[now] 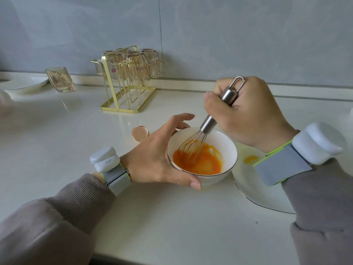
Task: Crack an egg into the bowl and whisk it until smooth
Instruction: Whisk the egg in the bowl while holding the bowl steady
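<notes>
In the head view, a small white bowl [222, 142] with a thin dark rim is sitting on the pale countertop [152, 217], near the middle of the scene, and it is holding orange beaten egg [204, 161] that is pooling low on its left and near side. The left hand [156, 155] is cupping the bowl's left wall, with the thumb lying along the near side and the fingers curling loosely, slightly spread, around the far side. The right hand [246, 113] is closing in a fist around the steel handle of a wire whisk [208, 123], fingers pressed together, with the hanging loop sticking out above the fist; the whisk is tilting down to the left and its wires are dipping into the egg. A broken eggshell [140, 133] is lying on the countertop just left of the bowl, beyond the left hand. A white plate [254, 186] with a smear of yolk is sitting to the right of the bowl, partly under the right wrist. Farther back on the left, a gold rack [122, 87] is holding upturned glass mugs, and a single glass [59, 79] is standing beside a white dish.
</notes>
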Tool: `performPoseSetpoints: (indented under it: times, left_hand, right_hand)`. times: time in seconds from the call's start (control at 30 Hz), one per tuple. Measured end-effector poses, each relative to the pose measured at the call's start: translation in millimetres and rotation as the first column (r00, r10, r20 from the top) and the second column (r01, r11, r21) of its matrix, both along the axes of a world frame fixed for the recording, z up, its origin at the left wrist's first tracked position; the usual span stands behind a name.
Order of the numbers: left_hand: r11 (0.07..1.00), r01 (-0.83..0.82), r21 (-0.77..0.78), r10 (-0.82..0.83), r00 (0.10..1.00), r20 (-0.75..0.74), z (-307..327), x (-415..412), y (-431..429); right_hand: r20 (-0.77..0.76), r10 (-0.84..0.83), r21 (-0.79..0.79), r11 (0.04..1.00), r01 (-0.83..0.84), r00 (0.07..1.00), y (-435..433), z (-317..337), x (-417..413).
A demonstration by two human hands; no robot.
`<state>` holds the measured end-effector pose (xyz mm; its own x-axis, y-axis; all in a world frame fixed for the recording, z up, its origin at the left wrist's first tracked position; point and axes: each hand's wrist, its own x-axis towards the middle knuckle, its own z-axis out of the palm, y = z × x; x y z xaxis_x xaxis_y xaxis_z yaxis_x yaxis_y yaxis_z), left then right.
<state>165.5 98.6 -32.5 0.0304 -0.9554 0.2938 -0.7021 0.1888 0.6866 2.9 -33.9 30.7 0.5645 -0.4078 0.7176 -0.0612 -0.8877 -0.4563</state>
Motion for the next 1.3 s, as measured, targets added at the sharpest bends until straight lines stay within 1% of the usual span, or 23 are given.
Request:
performPoseSetpoints:
  times: [0.03,0.1,0.2,0.23,0.27,0.37,0.43,0.47,0.53,0.6,0.7,0.77,0.93,1.0,1.1,1.2,1.3]
  left_hand:
    - [1.0,0.003,-0.002,-0.003,1.0,0.003,-0.6,0.4,-0.2]
    - [1.0,0.005,-0.008,-0.005,1.0,0.008,-1.5,0.4,-0.9]
    - [1.0,0.01,-0.015,-0.01,1.0,0.0,-2.1,0.7,-1.6]
    - [1.0,0.007,-0.013,-0.007,1.0,-0.001,-1.2,0.4,-1.3]
    - [1.0,0.004,-0.01,-0.004,1.0,0.002,-0.5,0.1,-0.9]
    - [1.0,0.004,-0.008,-0.003,1.0,0.01,-0.1,0.5,-0.3]
    - [1.0,0.001,-0.014,-0.001,1.0,0.015,-0.9,0.8,-0.9]
    - [1.0,0.001,-0.021,-0.001,1.0,0.022,-1.3,1.0,-1.3]
    - [1.0,0.002,-0.027,-0.002,1.0,0.023,-1.4,0.9,-1.4]
    - [1.0,-0.002,-0.018,0.003,1.0,0.011,-0.4,0.2,-0.7]
    - [1.0,-0.001,-0.013,0.001,1.0,0.012,-0.3,0.5,0.0]
    - [1.0,0.002,-0.016,-0.001,1.0,0.022,-1.1,1.2,-0.7]
    - [1.0,0.006,-0.019,-0.006,1.0,0.009,-1.4,0.5,-2.0]
    - [1.0,0.001,-0.017,0.0,1.0,0.011,-0.4,0.2,-1.0]
    - [1.0,0.006,-0.017,-0.006,1.0,0.008,-1.4,0.5,-1.3]
    - [1.0,0.015,-0.024,-0.015,1.0,0.003,-2.5,0.4,-2.2]
    - [1.0,0.0,-0.012,0.0,1.0,0.011,-1.6,0.9,-1.7]
  right_hand:
    - [0.009,-0.034,-0.018,0.999,0.034,0.999,-1.2,0.5,-1.0]
    - [0.027,-0.059,0.004,0.998,0.058,0.998,-4.4,4.4,-4.4]
    - [0.018,0.053,0.086,0.995,-0.055,0.998,-2.5,6.1,-4.6]
    - [0.014,0.078,0.09,0.993,-0.079,0.997,-0.8,4.6,-3.0]
    - [0.009,0.074,0.073,0.995,-0.074,0.997,0.4,2.4,-1.2]
    - [0.011,-0.028,-0.009,1.0,0.028,1.0,-1.9,0.1,-0.5]
    - [0.027,-0.054,-0.008,0.998,0.055,0.998,-5.7,4.1,-4.8]
    - [0.019,-0.033,0.012,0.999,0.032,0.999,-6.4,6.4,-6.8]
    - [-0.01,0.064,0.072,0.995,-0.063,0.998,-4.6,7.7,-7.9]
    - [-0.026,0.119,0.085,0.99,-0.117,0.993,-0.9,4.8,-5.0]
    - [-0.022,0.029,0.022,0.999,-0.028,0.999,-2.2,1.9,-2.7]
    - [-0.008,-0.008,0.023,1.0,0.008,1.0,-5.6,4.9,-6.5]
    - [-0.066,0.091,0.073,0.994,-0.086,0.994,0.1,7.9,-8.3]
    - [-0.078,0.072,0.051,0.996,-0.068,0.994,0.9,5.8,-6.4]
    - [-0.064,-0.009,0.026,1.0,0.011,0.998,-4.0,9.3,-10.6]
    - [-0.077,0.031,0.057,0.998,-0.027,0.997,-4.0,11.9,-13.8]
    - [-0.079,0.064,0.03,0.998,-0.062,0.995,1.1,5.8,-7.4]
